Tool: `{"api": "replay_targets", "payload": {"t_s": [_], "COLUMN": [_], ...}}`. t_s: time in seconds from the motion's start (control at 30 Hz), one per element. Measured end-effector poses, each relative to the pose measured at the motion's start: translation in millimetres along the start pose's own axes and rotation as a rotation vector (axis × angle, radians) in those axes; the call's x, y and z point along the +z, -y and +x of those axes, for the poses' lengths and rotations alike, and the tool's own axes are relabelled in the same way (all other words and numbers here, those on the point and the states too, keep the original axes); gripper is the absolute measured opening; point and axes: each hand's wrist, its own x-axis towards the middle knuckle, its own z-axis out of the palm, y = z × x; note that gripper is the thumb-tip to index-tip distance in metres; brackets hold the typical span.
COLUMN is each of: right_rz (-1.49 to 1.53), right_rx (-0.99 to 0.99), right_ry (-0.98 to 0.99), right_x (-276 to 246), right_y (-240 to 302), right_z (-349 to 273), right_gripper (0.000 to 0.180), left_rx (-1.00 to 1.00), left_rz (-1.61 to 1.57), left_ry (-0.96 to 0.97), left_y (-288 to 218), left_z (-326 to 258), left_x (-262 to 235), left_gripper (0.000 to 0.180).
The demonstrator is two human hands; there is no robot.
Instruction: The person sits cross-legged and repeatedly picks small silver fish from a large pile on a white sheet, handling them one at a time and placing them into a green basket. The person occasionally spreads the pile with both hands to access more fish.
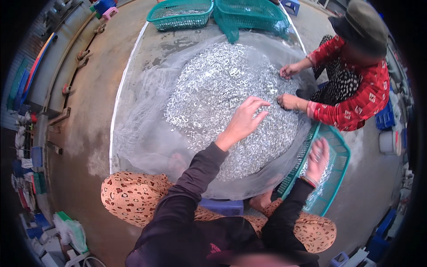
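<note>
1. The place is an outdoor work yard with a grey concrete floor (89, 115), wet in patches, and along the left rim there are stacked crates and colourful things that are too small to name
2. On the floor lies a large sheet of fine translucent netting (142, 129), and on its middle rests a wide heap of small silvery fish (213, 89)
3. At the top edge of the netting stand two green plastic baskets (180, 13), the right one covered with green net
4. On the right side a co-worker in a red patterned top and a dark hat crouches, and both of the co-worker's hands (289, 86) rest on the right edge of the heap
5. The person sits low on a blue stool (222, 207), knees in spotted trousers, both arms in dark sleeves
6. The left arm stretches forward and up over the heap; the left hand (244, 119) is open, fingers spread and slightly bent, palm down, touching the top of the fish or just above it, I cannot tell which; it grasps nothing
7. The right arm bends to the right side; the right hand (318, 158) is inside a teal basket (340, 155) that leans beside the heap, fingers loosely open over some fish lying in it, and whether it holds any I cannot tell
</note>
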Motion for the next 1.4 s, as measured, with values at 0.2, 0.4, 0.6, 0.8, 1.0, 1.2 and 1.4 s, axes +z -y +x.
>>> {"api": "replay_targets", "payload": {"t_s": [0.2,0.4,0.6,0.8,1.0,1.2,1.4], "right_rz": [-1.82,-2.136,-1.499,-1.42,-1.678,-1.361,-1.012], "right_rx": [-0.23,-0.531,-0.139,0.274,0.133,0.293,0.352], "right_ry": [-0.807,-0.161,0.811,0.416,0.273,0.213,0.328], "right_x": [-44,58,199,224,161,186,281], "right_y": [121,1,-176,-291,-353,-325,-242], "right_z": [-57,64,269,474,619,640,604], "right_gripper": [0.062,0.027,0.035,0.039,0.035,0.028,0.04], "left_rx": [-0.215,-0.271,-0.617,-0.989,-0.966,-0.955,-0.939], "left_rz": [0.019,0.177,0.84,0.787,0.778,0.822,0.821], "left_ry": [-0.347,-0.608,0.08,0.099,0.121,0.102,0.081], "left_y": [66,187,308,428,469,470,476], "left_z": [13,96,166,147,127,126,121], "left_x": [-61,-135,-207,-262,-260,-257,-257], "left_gripper": [0.027,0.037,0.054,0.061,0.054,0.051,0.05]}}
